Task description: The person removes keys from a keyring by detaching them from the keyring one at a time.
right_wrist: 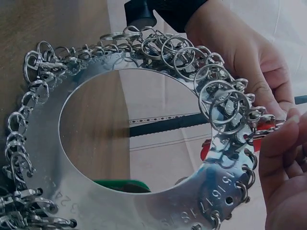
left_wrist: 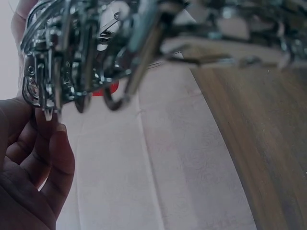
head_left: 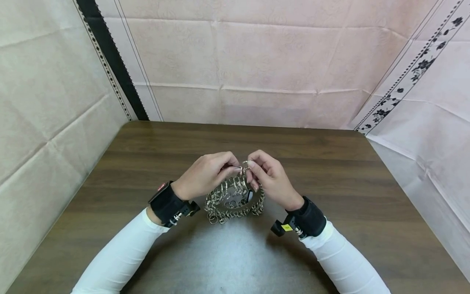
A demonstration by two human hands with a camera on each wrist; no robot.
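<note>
While the left hand (head_left: 205, 173) and right hand (head_left: 271, 179) pinch side by side at its far edge, the numbered metal ring (right_wrist: 129, 211) lies below the fingers and toward the person, more of it spreading under the left hand's side. The right thumb and fingers grip a small hoop (head_left: 245, 162) just beside the left fingertips; which exact piece the left ones pinch is too small to tell. Being round, the ring has no long axis; it stands tilted, and whether its low edge, beneath the fingers, touches the table (head_left: 367, 212) is unclear.
</note>
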